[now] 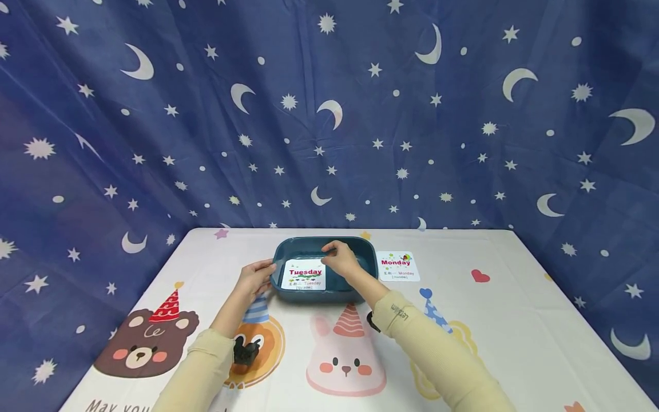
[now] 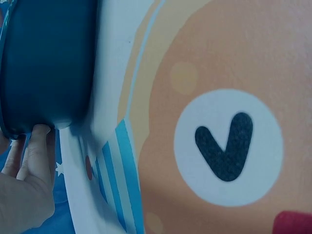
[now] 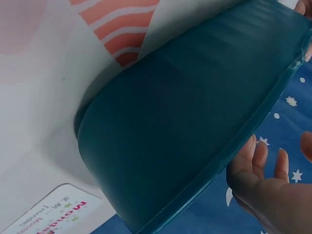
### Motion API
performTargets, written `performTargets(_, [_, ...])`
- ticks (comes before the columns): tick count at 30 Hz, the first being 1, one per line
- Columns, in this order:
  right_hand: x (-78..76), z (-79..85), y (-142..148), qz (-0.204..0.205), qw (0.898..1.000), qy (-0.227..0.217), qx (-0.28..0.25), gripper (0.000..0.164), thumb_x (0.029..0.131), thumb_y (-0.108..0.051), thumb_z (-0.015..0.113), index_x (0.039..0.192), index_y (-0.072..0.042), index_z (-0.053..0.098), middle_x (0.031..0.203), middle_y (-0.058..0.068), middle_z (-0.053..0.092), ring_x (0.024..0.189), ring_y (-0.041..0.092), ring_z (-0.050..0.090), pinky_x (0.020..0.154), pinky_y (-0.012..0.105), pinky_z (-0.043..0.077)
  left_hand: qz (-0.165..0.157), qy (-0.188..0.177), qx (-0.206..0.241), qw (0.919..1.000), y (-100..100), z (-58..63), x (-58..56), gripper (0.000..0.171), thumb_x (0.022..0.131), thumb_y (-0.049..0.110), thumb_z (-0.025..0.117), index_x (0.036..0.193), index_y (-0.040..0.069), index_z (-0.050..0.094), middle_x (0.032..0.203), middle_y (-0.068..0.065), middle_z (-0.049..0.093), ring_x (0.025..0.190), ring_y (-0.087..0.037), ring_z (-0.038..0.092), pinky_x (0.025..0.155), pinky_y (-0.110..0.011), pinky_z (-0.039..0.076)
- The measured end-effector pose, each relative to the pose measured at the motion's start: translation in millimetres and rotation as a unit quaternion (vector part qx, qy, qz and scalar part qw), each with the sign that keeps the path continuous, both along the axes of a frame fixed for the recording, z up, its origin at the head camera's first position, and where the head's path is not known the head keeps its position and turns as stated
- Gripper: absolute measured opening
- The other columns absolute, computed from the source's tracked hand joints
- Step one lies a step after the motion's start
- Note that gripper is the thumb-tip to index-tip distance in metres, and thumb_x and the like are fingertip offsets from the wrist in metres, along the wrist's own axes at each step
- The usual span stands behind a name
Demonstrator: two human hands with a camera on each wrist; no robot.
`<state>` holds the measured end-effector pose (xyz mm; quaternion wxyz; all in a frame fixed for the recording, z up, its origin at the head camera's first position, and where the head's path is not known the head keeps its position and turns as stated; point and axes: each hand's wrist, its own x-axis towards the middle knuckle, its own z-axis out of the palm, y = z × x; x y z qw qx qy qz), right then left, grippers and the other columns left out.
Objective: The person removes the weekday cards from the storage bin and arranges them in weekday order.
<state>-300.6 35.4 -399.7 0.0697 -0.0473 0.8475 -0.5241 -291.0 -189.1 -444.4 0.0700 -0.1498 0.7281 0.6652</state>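
A dark teal plastic basin (image 1: 350, 296) stands on the table, and a white card printed "Tuesday" (image 1: 305, 281) lies inside its left half, face up. My left hand (image 1: 255, 278) grips the basin's left end; in the left wrist view its fingers (image 2: 38, 151) press against the outer wall. Over the basin's middle is my right hand (image 1: 342, 260), fingertips right at the card's upper right corner. From the right wrist view, the right hand (image 3: 263, 180) shows its thumb and fingers apart, beyond the basin's rim. A second card, printed "Monday" (image 1: 398, 267), lies just right of the basin.
A white tablecloth (image 1: 515, 332) with printed cartoon animals covers the table. Behind and beside it hangs a blue curtain (image 1: 360, 189) with moons and stars. Black straps (image 1: 246, 350) sit at the wrists, by cream sleeves (image 1: 437, 355).
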Motion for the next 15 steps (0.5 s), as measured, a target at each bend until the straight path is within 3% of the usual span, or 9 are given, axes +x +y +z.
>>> performTargets(6, [-6.2,-6.7,-3.6,0.009,0.998,-0.047,0.036,0.035,0.087,-0.009,0.063,0.119,0.001,0.055,0.114,0.018,0.058,0.083,0.021,0.051,0.069,0.034,0.048,0.001,-0.007,-0.004,1.0000,-0.2,0.4,-1.3,0.045,0.095,0.014,0.055,0.137,-0.001,0.045,0.134,-0.024,0.051,0.093,-0.014,0.062,0.077,-0.025,0.055])
performTargets(12, [-18.6,-28.0,-5.2,0.001,0.996,-0.044,0.082,0.040,0.087,-0.019,0.067,0.121,-0.001,0.052,0.130,0.019,0.052,0.074,0.021,0.050,0.063,0.035,0.047,0.005,0.002,-0.004,1.0000,-1.3,-0.3,-1.2,0.044,0.095,0.015,0.056,0.135,-0.001,0.047,0.128,-0.021,0.055,0.083,-0.009,0.062,0.076,-0.025,0.055])
performTargets(15, [-72.5,-101.7,-7.1,0.002,0.994,-0.028,0.107,0.056,0.082,-0.038,0.072,0.122,-0.004,0.050,0.126,0.017,0.053,0.072,0.023,0.052,0.059,0.036,0.047,0.003,0.007,0.003,1.0000,-0.6,-0.7,-0.1,0.043,0.095,0.013,0.056,0.134,-0.002,0.047,0.127,-0.023,0.055,0.080,-0.008,0.061,0.073,-0.023,0.055])
